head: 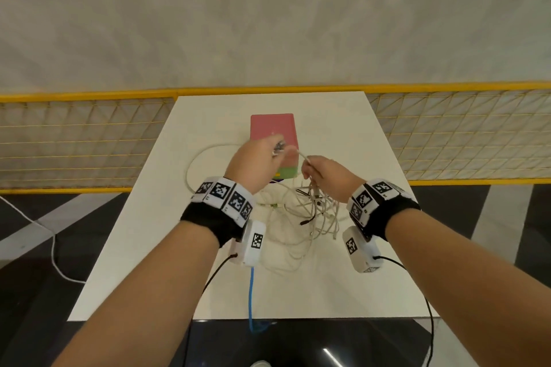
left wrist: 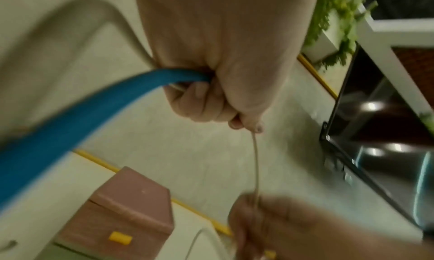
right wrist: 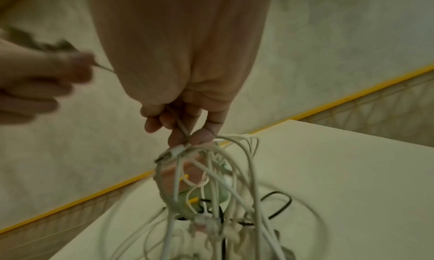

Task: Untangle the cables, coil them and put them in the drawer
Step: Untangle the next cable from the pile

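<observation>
Here, going from the left, a white loop (head: 195,164) of cable lies on the table (head: 372,262) just outside the left hand (head: 256,158). That hand is raised over the table with its fingers (left wrist: 199,104) curled round a blue cable (left wrist: 70,119) and a thin white cable (left wrist: 256,162); thumb and forefinger pinch the thin one where it leaves the fist. The blue cable drops past the left wrist and over the near table edge. Just beyond the left hand stands a small drawer box (head: 273,131), pink on top with a green drawer below. The thin cable runs taut from the left hand across to the right hand (head: 325,174), which pinches it just behind its plug between thumb and fingertips. Under the right hand hangs the tangle (head: 310,211), mostly white leads with a black one, its lower loops spread on the table between both wrists.
</observation>
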Demonstrator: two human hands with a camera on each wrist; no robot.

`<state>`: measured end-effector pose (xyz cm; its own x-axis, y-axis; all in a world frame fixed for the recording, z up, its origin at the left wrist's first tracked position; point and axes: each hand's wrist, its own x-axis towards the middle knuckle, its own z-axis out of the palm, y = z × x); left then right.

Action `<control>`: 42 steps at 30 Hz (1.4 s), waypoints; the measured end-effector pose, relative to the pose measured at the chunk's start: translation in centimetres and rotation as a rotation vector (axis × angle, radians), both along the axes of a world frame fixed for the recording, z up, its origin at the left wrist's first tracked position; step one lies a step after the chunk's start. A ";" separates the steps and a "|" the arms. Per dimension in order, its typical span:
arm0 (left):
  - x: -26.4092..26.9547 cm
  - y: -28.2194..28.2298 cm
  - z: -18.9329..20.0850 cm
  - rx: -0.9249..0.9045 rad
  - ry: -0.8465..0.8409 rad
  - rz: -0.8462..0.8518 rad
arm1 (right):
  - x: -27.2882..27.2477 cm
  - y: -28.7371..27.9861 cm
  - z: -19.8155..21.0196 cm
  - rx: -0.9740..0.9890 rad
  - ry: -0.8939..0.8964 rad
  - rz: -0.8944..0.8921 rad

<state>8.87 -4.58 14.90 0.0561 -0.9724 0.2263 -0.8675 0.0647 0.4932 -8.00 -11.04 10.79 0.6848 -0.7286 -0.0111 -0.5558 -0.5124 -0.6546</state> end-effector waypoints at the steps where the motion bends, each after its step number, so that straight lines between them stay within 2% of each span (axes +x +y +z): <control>1: 0.2 0.0 0.6 -0.068 0.057 0.041 | -0.4 -0.4 -0.8 0.023 0.017 -0.023; 4: 1.4 -0.2 2.6 -0.225 0.227 0.225 | -1.6 -0.7 -2.8 0.044 0.104 -0.070; 10: 2.9 -0.3 3.3 -0.257 0.256 0.378 | -2.2 -1.5 -2.2 0.071 -0.005 -0.156; 12: 2.7 -0.1 3.1 -0.268 0.330 0.322 | -2.1 -1.8 -1.4 0.057 -0.059 -0.160; 13: 2.1 0.1 3.1 -0.226 0.314 0.250 | -2.0 -1.9 -0.9 0.043 -0.080 -0.147; 16: -0.2 -0.2 1.9 0.000 0.076 -0.009 | -0.8 -2.1 0.7 -0.036 -0.092 -0.063; 17: -0.9 -0.7 1.2 0.080 0.019 -0.045 | -0.4 -2.1 1.2 -0.068 -0.095 -0.031; 19: -1.5 -1.3 0.0 0.176 0.022 -0.039 | 0.4 -1.9 2.0 -0.115 -0.123 0.023; 21: -1.3 -1.5 -0.2 0.142 0.068 -0.010 | 0.6 -2.0 1.8 -0.131 -0.135 0.021; 25: -0.4 -1.4 1.5 -0.123 0.111 0.061 | -0.6 -2.4 -0.4 -0.002 -0.111 -0.080; 28: 0.1 -1.2 2.0 -0.213 0.135 0.109 | -0.8 -2.8 -1.5 0.018 -0.105 -0.100; 31: 0.2 -0.7 2.4 -0.312 0.274 0.188 | -0.7 -3.3 -1.8 0.028 -0.078 -0.123; 34: 1.2 -0.6 4.2 -0.412 0.396 0.284 | -1.7 -3.5 -2.5 0.083 0.051 -0.159; 37: 2.9 -1.0 5.4 -0.405 0.350 0.273 | -2.4 -3.5 -2.8 0.038 0.030 -0.201; 40: 3.3 -0.8 5.2 -0.302 0.277 0.183 | -1.9 -3.5 -2.1 0.025 -0.204 -0.279; 42: 3.1 -0.3 4.8 -0.211 0.242 0.102 | -1.2 -3.2 -0.6 -0.022 -0.297 -0.285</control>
